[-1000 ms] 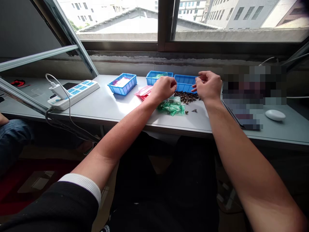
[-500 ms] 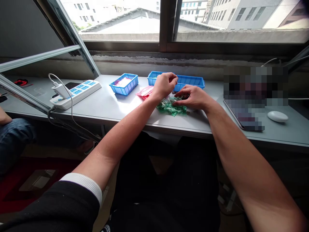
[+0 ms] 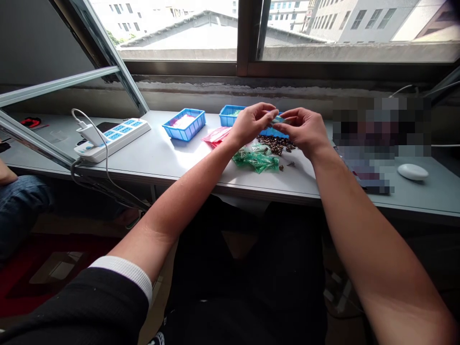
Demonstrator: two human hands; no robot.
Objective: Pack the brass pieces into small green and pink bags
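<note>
Small bag: a small, see-through, blue-green bag (image 3: 278, 119) is held up between the fingertips of both hands, above the tabletop; its contents cannot be made out.
Left-hand grip: the bag's near side is pinched by the left hand (image 3: 256, 122), thumb and forefinger drawn close together, the other fingers curled.
Right-hand grip: the opposite side is taken by the right hand (image 3: 304, 128) in a narrow pinch of thumb and fingers; the exact contact is too small to be seen.
Screws: a heap of brown screws (image 3: 278, 144) is spread just below the grip, untouched by either hand; two loose screws (image 3: 291, 164) are seen nearer the body.
Green bags: a crumpled pile of green bags (image 3: 258, 160) is set below the grip and to its left, beside the heap.
Pink bags: flat pink bags (image 3: 217, 136) are stacked farther left, partly covered by the left forearm.
Right bin: a blue bin (image 3: 275, 132) is half hidden directly behind the grip.
Middle bin: another blue bin (image 3: 227, 122), with green pieces inside, is placed behind and left.
Left bin: a third blue bin (image 3: 178, 134), filled with pink bags, is positioned well left of the grip.
</note>
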